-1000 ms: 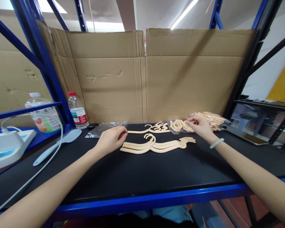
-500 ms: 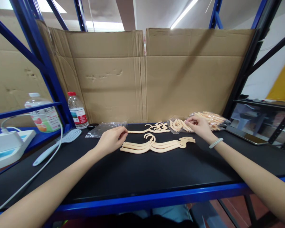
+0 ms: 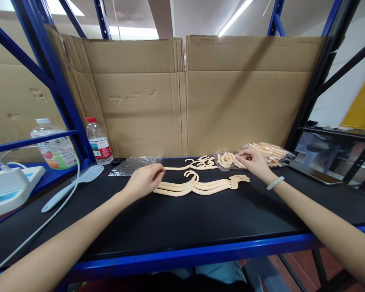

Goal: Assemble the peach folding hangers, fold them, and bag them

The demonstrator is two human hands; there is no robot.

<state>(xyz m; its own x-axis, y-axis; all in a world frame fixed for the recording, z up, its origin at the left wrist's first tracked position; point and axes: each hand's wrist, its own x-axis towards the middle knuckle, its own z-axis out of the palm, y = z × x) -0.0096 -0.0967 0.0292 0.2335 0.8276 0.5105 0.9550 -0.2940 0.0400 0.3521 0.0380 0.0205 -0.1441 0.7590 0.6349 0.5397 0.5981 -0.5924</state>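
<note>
My left hand (image 3: 144, 178) is closed, fingers curled towards the thumb, by the left end of a stack of cream folding hangers (image 3: 182, 188). Whatever its fingers may hold is hidden. The hangers lie flat on the black tabletop, hooks pointing away from me and some loose-looking flat pieces at their right end. Behind them rest another hanger (image 3: 178, 168) and several loose hook pieces (image 3: 205, 162). My right hand (image 3: 254, 162) pinches at the right side of a clear bag of curved cream pieces (image 3: 226, 160); what sits between its fingertips I cannot make out.
Another clear bag (image 3: 270, 152) of long cream pieces lies beyond my right hand, near a phone (image 3: 314, 174). On the left are a flat plastic bag (image 3: 126, 166), a hairbrush (image 3: 89, 174), a red-capped bottle (image 3: 99, 142) and a white cable (image 3: 61, 215). Cardboard (image 3: 140, 109) walls the back.
Both hands stay in nearly the same places. The right fingertips have shifted very slightly left over the bag; the hangers lie as before.
</note>
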